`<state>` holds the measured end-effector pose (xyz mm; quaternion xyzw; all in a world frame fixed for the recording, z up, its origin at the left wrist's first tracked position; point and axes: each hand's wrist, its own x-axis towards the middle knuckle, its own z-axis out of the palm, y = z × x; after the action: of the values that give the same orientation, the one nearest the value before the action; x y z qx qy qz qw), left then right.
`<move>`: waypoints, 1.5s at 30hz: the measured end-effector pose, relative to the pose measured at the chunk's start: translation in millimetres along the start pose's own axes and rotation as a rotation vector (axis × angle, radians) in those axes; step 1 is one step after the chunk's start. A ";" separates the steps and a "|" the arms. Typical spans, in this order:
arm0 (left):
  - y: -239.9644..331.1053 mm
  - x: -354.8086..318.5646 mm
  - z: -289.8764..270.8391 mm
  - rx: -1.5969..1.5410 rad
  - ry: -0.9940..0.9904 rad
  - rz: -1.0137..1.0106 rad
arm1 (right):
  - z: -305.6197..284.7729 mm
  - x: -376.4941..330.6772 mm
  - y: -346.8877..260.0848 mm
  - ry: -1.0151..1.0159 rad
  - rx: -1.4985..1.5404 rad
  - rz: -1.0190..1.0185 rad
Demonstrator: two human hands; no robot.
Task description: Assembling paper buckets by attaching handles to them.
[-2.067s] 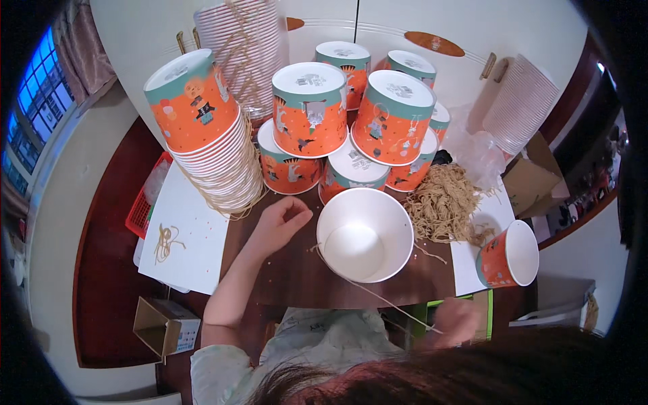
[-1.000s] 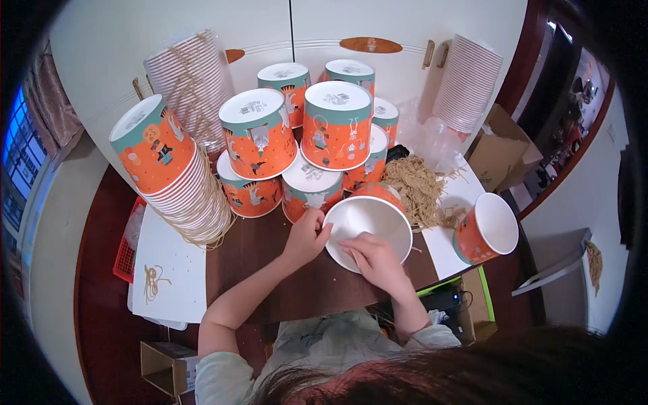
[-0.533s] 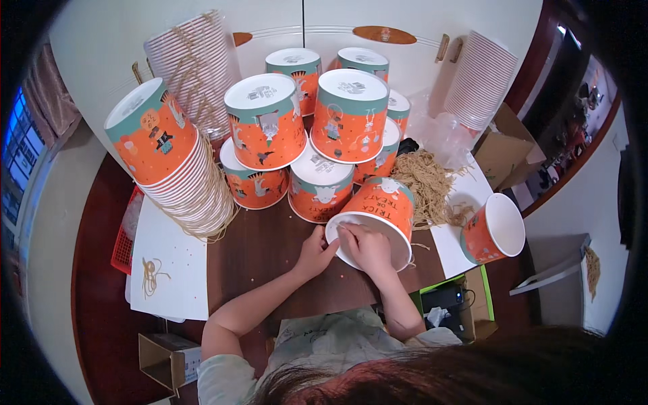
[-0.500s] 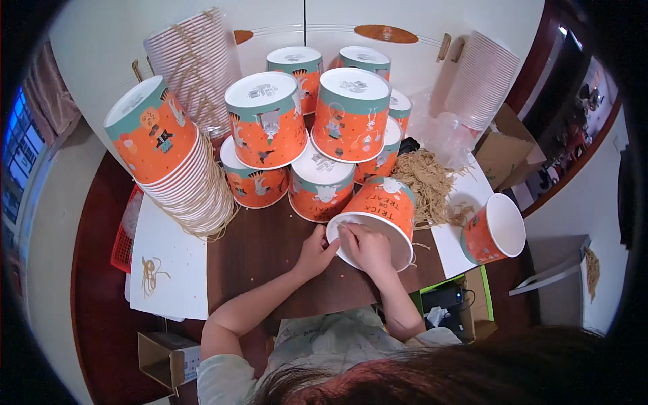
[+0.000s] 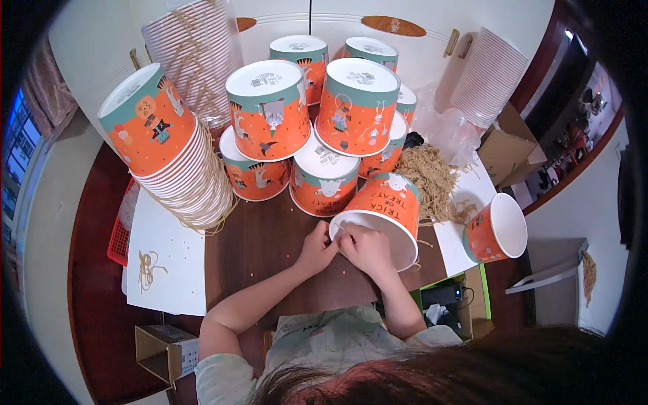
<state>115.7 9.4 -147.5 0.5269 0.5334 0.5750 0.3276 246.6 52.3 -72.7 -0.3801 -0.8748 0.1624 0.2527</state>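
Note:
An orange and teal paper bucket (image 5: 390,200) lies tipped on its side near the table's front, its white mouth facing me. My left hand (image 5: 317,248) is closed on the left part of its rim. Just inside the mouth, my right hand (image 5: 365,248) is bent in a pinch beside the left fingertips. A short pale strand of cord (image 5: 339,226) shows at those fingertips, mostly hidden by the fingers. On the bucket's right side, a loose cord end (image 5: 424,243) pokes out. Directly behind it, upside-down buckets of the same kind (image 5: 326,177) stand in two layers.
A leaning stack of nested buckets with cords (image 5: 179,182) stands at the left. Tangled tan cord (image 5: 426,177) lies behind the worked bucket. One bucket (image 5: 496,228) sits at the right table edge. Tall white stacks (image 5: 192,61) and a cardboard box (image 5: 507,145) are farther back.
The view has shifted slightly. Both hands stay at the bucket's left rim, with the right fingers moved only a little.

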 end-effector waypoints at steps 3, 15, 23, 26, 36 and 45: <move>-0.2 0.0 -0.2 0.030 0.004 0.015 | -1.0 0.8 -1.6 0.017 0.020 -0.013; -8.3 0.2 1.1 0.011 -0.001 -0.016 | -3.1 0.5 -7.6 0.042 0.005 -0.050; -9.6 0.8 0.7 0.019 0.006 0.040 | -4.3 5.4 -5.4 0.051 0.025 -0.047; -1.7 0.6 0.0 0.016 -0.005 -0.023 | -5.5 7.6 -5.7 0.049 0.012 -0.045; 9.7 -1.5 -4.7 -0.162 -0.059 0.062 | -8.9 8.9 -8.9 -0.028 0.058 -0.039; 24.1 -1.3 -12.3 -0.113 -0.035 -0.064 | -10.3 9.2 -6.0 0.001 0.004 -0.102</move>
<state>108.6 -0.4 -123.2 0.5001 0.5107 0.5841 0.3846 243.5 56.3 -58.5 -0.3346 -0.8926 0.1510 0.2617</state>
